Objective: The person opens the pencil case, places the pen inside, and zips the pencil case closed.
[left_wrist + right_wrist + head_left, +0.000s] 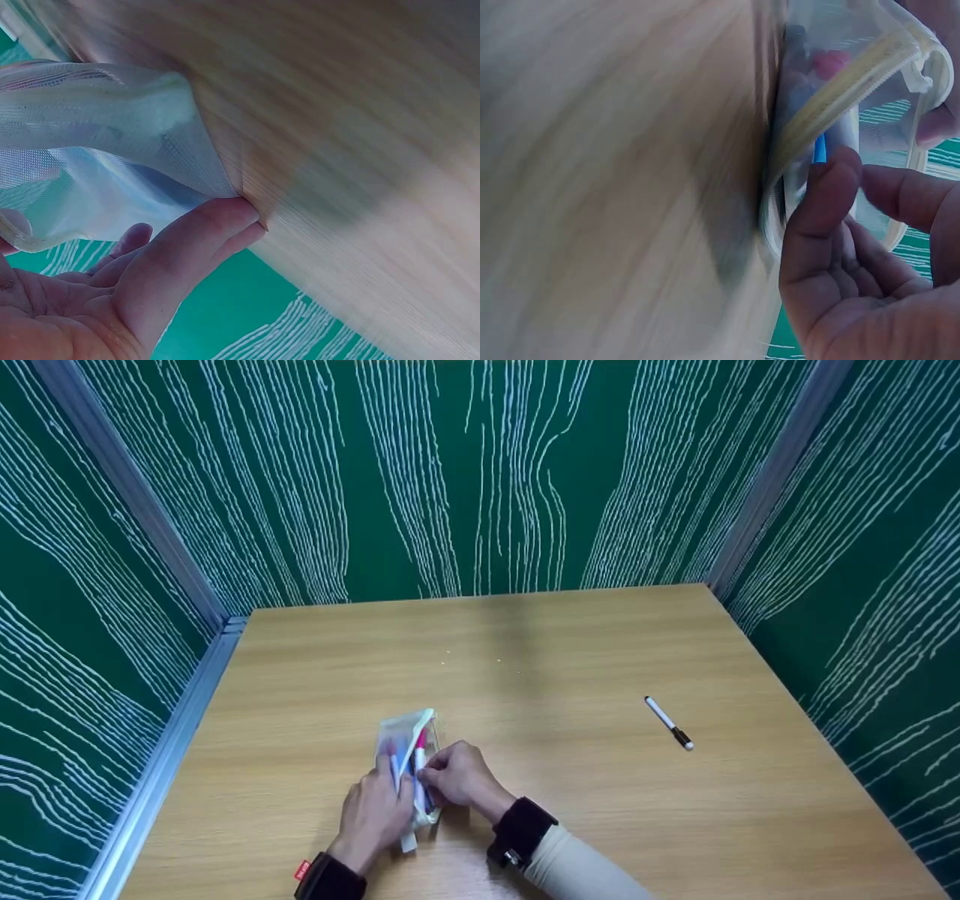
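Observation:
A translucent mesh zip pouch [391,729] lies on the table, its zipper [847,86] undone. Inside show a white marker with a pink-red cap [421,757] and other pens, blurred through the mesh. My left hand [377,808] holds the pouch by its left side; in the left wrist view, fingertips [236,214] meet the whitish mesh [97,112]. At the opening, my right hand [461,774] pinches the white marker between thumb and index finger. Close up, the right thumb [829,187] covers part of that marker's shaft.
A white marker with a black cap [668,723] lies apart on the right half of the wooden table [570,660]. Small white specks dot the table's far middle. Green walls with white streaks [397,472] enclose the back and sides.

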Motion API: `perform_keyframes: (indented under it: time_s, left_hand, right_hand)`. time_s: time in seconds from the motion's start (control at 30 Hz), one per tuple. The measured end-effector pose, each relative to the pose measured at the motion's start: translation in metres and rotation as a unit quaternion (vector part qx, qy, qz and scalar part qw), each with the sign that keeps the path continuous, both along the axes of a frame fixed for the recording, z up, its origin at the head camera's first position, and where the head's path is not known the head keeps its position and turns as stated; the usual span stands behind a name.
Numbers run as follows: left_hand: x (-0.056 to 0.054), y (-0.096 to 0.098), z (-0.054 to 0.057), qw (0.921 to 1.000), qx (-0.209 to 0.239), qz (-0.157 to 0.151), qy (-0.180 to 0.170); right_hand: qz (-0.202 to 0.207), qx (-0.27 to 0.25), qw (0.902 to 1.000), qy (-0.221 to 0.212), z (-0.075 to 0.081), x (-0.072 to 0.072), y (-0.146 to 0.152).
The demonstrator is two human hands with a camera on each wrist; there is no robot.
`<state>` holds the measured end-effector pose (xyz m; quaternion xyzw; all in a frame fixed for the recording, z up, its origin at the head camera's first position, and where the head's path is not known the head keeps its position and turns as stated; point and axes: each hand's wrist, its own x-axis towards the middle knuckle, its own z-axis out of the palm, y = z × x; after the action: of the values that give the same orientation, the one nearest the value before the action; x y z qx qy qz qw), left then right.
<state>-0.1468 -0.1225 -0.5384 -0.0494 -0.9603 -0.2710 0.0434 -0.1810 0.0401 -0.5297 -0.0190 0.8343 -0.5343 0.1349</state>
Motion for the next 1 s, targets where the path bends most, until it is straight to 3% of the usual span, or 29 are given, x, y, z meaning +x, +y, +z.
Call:
perform_keyframes:
  time_s: [0.27, 0.43, 0.8, 1.0]
  left_hand:
    - [-0.001, 0.0, 0.001, 0.9999, -0.007, 0.008, 0.009]
    - [0.0, 0.0, 0.0, 0.9998, -0.015, 0.009, 0.013]
    - [0.0, 0.0, 0.001, 0.9999, -0.008, 0.008, -0.004]
    - [0.0, -0.001, 0.001, 0.9999, -0.002, 0.006, -0.013]
  right_hand:
    - [0.013, 0.04, 0.9969, 0.067, -0.001, -0.002, 0.004]
    - [0.005, 0.053, 0.995, 0.085, 0.002, -0.003, 0.011]
    - [-0.035, 0.087, 0.9916, 0.088, 0.008, -0.01, 0.049]
    - [-0.043, 0.055, 0.9951, 0.07, 0.013, -0.013, 0.078]
